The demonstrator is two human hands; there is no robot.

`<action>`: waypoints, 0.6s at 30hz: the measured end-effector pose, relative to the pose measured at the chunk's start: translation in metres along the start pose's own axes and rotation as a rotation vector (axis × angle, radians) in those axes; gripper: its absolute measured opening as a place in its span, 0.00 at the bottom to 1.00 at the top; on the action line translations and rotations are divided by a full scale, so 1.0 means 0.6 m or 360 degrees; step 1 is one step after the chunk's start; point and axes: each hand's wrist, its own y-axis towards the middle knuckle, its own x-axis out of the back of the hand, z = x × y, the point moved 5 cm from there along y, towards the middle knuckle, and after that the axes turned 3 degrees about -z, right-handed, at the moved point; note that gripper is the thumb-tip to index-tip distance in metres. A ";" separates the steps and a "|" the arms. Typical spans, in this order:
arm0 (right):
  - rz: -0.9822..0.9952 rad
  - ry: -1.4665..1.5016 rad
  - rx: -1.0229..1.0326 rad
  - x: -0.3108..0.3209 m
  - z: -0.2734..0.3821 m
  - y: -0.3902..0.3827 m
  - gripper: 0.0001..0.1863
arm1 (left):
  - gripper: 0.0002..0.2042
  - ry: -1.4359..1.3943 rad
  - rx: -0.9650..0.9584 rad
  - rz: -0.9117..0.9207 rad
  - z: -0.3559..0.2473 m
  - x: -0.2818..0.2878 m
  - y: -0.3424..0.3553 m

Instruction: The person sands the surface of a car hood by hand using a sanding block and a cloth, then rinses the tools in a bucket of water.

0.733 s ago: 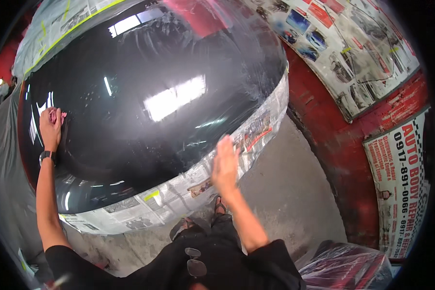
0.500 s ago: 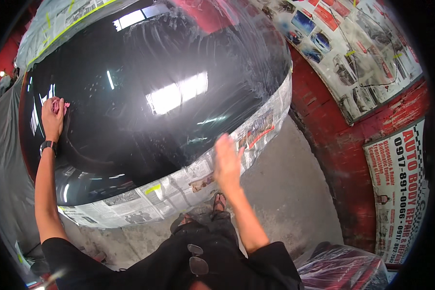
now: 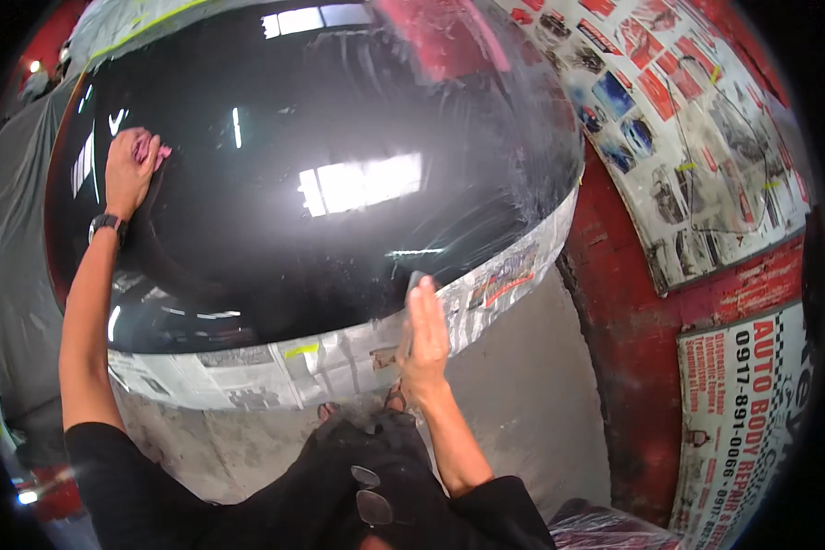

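Note:
A glossy black car hood [image 3: 238, 220] fills the upper middle, with pale smears and a reddish reflection toward its far right. My left hand [image 3: 126, 183], with a watch on the wrist, is closed around a crumpled pink cloth [image 3: 141, 147] and presses it against the hood's left part. Over the near right edge of the hood is my right hand [image 3: 426, 339], fingers stretched out and slightly blurred. I see no object in it; whether its fingertips touch the hood I cannot tell. Newspaper masking [image 3: 247, 378] covers the panel below the hood's near edge.
Grey sheeting [image 3: 14, 229] hangs along the left side. A red wall [image 3: 628, 339] with a picture-covered board [image 3: 651, 137] and a lettered sign [image 3: 733, 412] stands at the right. Something wrapped in clear plastic [image 3: 605, 530] sits at the lower right, beside the concrete floor [image 3: 513, 394].
My left hand has slid the pink cloth slightly farther away and to the right across the hood. My right hand has turned its fingers more upright. The whole view has shifted somewhat.

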 end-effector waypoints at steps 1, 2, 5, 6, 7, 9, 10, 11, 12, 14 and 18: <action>-0.0061 -0.0014 0.0034 0.005 -0.003 0.007 0.34 | 0.13 0.0001 0.0032 0.0025 -0.002 -0.004 -0.002; -0.0020 -0.0010 0.0033 -0.006 -0.014 0.002 0.34 | 0.13 -0.0003 0.0024 0.0012 -0.005 -0.003 -0.003; 0.0412 -0.0207 0.0264 -0.047 -0.038 0.002 0.37 | 0.13 -0.0008 0.0041 -0.0050 -0.013 -0.003 -0.003; 0.0437 -0.0175 0.0256 -0.044 -0.032 0.005 0.38 | 0.13 0.0004 0.0031 -0.0059 -0.011 0.000 -0.003; 0.0462 -0.0143 0.0247 -0.046 -0.028 0.013 0.40 | 0.13 0.0023 0.0056 -0.0067 -0.004 0.003 -0.002; 0.0574 -0.0314 0.0254 -0.067 -0.006 0.092 0.41 | 0.13 -0.0004 0.0010 -0.0057 -0.001 0.001 -0.002; 0.0625 -0.0387 0.0232 -0.071 0.021 0.156 0.40 | 0.13 -0.0031 0.0038 -0.0047 -0.009 -0.005 0.000; 0.0587 -0.0415 0.0231 -0.089 0.024 0.216 0.40 | 0.13 -0.0038 0.0047 -0.0033 -0.019 -0.013 0.004; 0.0542 -0.0441 0.0252 -0.103 0.030 0.258 0.39 | 0.13 -0.0023 0.0048 -0.0062 -0.019 -0.010 0.011; 0.0568 -0.0439 0.0239 -0.102 0.034 0.264 0.39 | 0.14 0.0000 0.0051 -0.0056 -0.015 -0.009 0.009; 0.0796 -0.0423 0.0211 -0.106 0.022 0.194 0.41 | 0.14 -0.0029 0.0057 -0.0125 0.010 0.004 -0.017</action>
